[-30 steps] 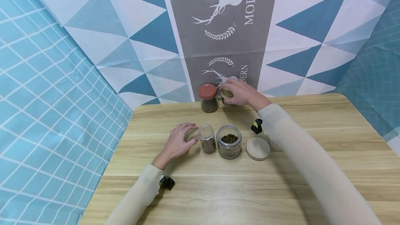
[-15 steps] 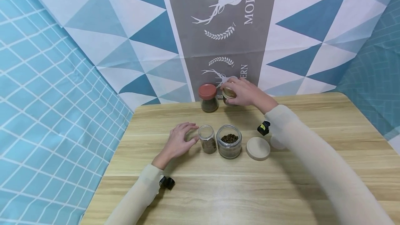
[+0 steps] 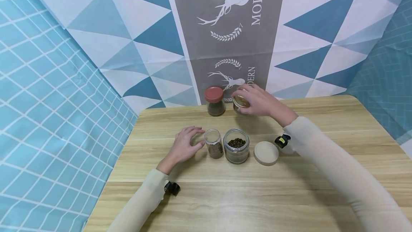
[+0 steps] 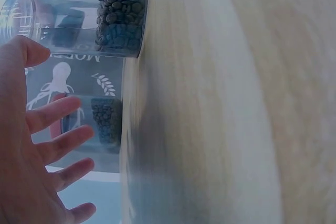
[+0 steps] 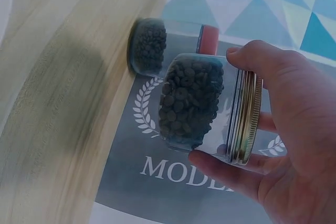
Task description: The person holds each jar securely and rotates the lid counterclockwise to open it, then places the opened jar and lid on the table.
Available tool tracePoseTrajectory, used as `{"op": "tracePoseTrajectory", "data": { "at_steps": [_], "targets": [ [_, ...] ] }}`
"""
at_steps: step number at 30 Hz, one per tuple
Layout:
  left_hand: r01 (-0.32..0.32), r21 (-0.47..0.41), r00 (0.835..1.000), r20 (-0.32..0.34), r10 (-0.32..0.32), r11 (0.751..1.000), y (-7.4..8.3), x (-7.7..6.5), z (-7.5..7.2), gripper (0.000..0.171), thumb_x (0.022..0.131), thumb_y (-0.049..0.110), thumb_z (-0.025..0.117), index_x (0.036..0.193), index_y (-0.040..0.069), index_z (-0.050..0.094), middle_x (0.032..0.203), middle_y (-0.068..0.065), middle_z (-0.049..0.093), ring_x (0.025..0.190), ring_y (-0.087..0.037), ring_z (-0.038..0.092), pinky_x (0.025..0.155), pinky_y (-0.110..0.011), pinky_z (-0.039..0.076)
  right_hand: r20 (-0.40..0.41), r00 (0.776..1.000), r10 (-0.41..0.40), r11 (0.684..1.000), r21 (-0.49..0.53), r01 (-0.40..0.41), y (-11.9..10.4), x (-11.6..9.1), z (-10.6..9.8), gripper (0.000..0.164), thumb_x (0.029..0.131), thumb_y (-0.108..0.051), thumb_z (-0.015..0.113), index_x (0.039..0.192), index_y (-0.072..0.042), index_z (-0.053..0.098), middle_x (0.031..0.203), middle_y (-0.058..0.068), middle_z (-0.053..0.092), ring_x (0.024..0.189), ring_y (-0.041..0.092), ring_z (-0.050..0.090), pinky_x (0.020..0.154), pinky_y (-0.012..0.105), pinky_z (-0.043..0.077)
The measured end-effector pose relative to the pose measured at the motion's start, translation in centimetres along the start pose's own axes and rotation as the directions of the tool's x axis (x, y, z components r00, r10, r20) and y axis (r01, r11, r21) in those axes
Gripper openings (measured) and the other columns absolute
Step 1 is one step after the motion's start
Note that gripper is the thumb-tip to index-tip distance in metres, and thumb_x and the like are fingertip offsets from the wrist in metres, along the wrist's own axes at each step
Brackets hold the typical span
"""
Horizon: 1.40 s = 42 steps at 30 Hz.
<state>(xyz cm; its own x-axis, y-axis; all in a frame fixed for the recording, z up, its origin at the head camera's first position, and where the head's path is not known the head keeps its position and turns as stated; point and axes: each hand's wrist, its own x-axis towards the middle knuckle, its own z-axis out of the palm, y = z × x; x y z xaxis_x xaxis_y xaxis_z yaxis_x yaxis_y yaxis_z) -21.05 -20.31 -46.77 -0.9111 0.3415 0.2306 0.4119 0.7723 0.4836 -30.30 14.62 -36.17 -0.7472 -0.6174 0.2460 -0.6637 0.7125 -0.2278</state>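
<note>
My right hand (image 3: pixel 259 101) grips a glass jar (image 5: pixel 191 100) with a gold screw lid (image 5: pixel 248 119), partly filled with dark pellets. In the right wrist view it is held off the table, thumb on one side and fingers on the other. My left hand (image 3: pixel 185 148) lies with spread, relaxed fingers just left of a slim lidless jar (image 3: pixel 214 148); whether a fingertip touches it I cannot tell. To that jar's right stands a wide lidless jar (image 3: pixel 236 156) with brown pellets inside. A red-lidded jar (image 3: pixel 214 99) stands at the back, left of the held one.
A round beige lid (image 3: pixel 266 153) lies right of the wide jar. Something pale sits partly hidden under my right sleeve (image 3: pixel 309 135). Behind the wooden table (image 3: pixel 231 199) hangs a patterned cloth (image 3: pixel 225 46), close to the back jars.
My right hand has moved slightly right and towards me with the gold-lidded jar, widening its gap from the red-lidded jar. My left hand has stayed put.
</note>
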Motion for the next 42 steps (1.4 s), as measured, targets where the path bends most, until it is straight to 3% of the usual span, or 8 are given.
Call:
{"op": "tracePoseTrajectory", "data": {
  "at_steps": [2, 5, 9, 12, 17, 24, 30, 42],
  "targets": [
    [-0.024, -0.010, 1.000, -0.020, 0.023, 1.000, -0.4, 0.0, 0.2, 0.048, 0.101, 0.044, 0.070, 0.141, 0.018, 0.077, 0.157, -0.012, 0.070, 0.149, -0.042, 0.059, 0.117, -0.077, 0.043, -0.007, 1.000, 0.003, 1.000, 0.005, -0.002, -0.1, -0.3, -0.1, 0.054, 0.099, -0.028, 0.081, 0.150, -0.015, 0.068, 0.157, 0.019, 0.062, 0.140, 0.047, 0.059, 0.119, 0.065, 0.049],
    [-0.055, 0.003, 0.997, -0.056, 0.055, 0.998, -2.3, 0.3, 1.4, 0.048, 0.103, 0.050, 0.067, 0.140, 0.021, 0.077, 0.155, -0.010, 0.071, 0.146, -0.037, 0.060, 0.114, -0.073, 0.045, -0.018, 1.000, 0.000, 1.000, 0.008, 0.000, -0.3, -0.7, -0.4, 0.054, 0.099, -0.027, 0.082, 0.150, -0.016, 0.069, 0.159, 0.019, 0.061, 0.138, 0.049, 0.060, 0.115, 0.067, 0.051],
    [-0.064, -0.020, 0.996, -0.069, 0.063, 0.998, -3.5, 0.5, 2.1, 0.050, 0.103, 0.054, 0.067, 0.140, 0.022, 0.077, 0.156, -0.011, 0.071, 0.147, -0.038, 0.060, 0.115, -0.076, 0.043, -0.042, 0.999, -0.017, 1.000, 0.010, 0.017, -0.7, -1.2, -0.7, 0.056, 0.097, -0.028, 0.084, 0.149, -0.016, 0.069, 0.160, 0.021, 0.060, 0.138, 0.050, 0.059, 0.114, 0.066, 0.053],
    [-0.058, -0.052, 0.997, -0.061, 0.055, 0.997, -3.3, 0.5, 1.9, 0.050, 0.101, 0.055, 0.070, 0.139, 0.024, 0.077, 0.156, -0.010, 0.070, 0.148, -0.040, 0.059, 0.116, -0.080, 0.041, -0.062, 0.998, -0.031, 0.999, 0.011, 0.031, -0.9, -1.7, -0.8, 0.056, 0.096, -0.028, 0.086, 0.148, -0.016, 0.070, 0.160, 0.021, 0.061, 0.136, 0.049, 0.060, 0.112, 0.064, 0.053],
    [-0.068, -0.013, 0.996, -0.067, 0.067, 0.998, -4.1, 0.6, 2.5, 0.051, 0.102, 0.060, 0.068, 0.141, 0.027, 0.077, 0.157, -0.004, 0.070, 0.149, -0.033, 0.059, 0.115, -0.073, 0.042, -0.097, 0.995, -0.029, 0.999, 0.021, 0.032, -1.3, -2.6, -0.9, 0.057, 0.095, -0.029, 0.088, 0.148, -0.018, 0.070, 0.159, 0.021, 0.062, 0.129, 0.047, 0.062, 0.104, 0.062, 0.055],
    [-0.080, -0.039, 0.995, -0.068, 0.077, 0.996, -2.8, 0.4, 1.5, 0.050, 0.102, 0.052, 0.069, 0.139, 0.020, 0.078, 0.155, -0.012, 0.071, 0.146, -0.041, 0.060, 0.115, -0.079, 0.042, -0.120, 0.993, -0.004, 0.999, 0.033, 0.007, -1.9, -3.6, -1.1, 0.057, 0.098, -0.030, 0.087, 0.150, -0.017, 0.069, 0.162, 0.022, 0.059, 0.127, 0.046, 0.063, 0.101, 0.063, 0.057],
    [-0.081, -0.014, 0.994, -0.078, 0.080, 0.997, -3.4, 0.4, 2.0, 0.049, 0.103, 0.054, 0.068, 0.138, 0.023, 0.078, 0.153, -0.009, 0.072, 0.144, -0.038, 0.061, 0.112, -0.076, 0.044, -0.180, 0.984, -0.018, 0.999, 0.043, 0.026, -2.4, -4.3, -1.3, 0.058, 0.096, -0.032, 0.089, 0.150, -0.019, 0.070, 0.160, 0.018, 0.061, 0.126, 0.044, 0.064, 0.103, 0.062, 0.056],
    [-0.079, -0.029, 0.994, -0.079, 0.077, 0.996, -2.6, 0.2, 1.4, 0.049, 0.103, 0.054, 0.068, 0.138, 0.021, 0.078, 0.153, -0.011, 0.072, 0.144, -0.039, 0.062, 0.112, -0.076, 0.045, -0.273, 0.960, -0.065, 0.997, 0.028, 0.075, -3.5, -5.3, -1.7, 0.057, 0.094, -0.033, 0.092, 0.145, -0.018, 0.072, 0.154, 0.021, 0.064, 0.130, 0.049, 0.066, 0.107, 0.068, 0.057]
  ]
}}
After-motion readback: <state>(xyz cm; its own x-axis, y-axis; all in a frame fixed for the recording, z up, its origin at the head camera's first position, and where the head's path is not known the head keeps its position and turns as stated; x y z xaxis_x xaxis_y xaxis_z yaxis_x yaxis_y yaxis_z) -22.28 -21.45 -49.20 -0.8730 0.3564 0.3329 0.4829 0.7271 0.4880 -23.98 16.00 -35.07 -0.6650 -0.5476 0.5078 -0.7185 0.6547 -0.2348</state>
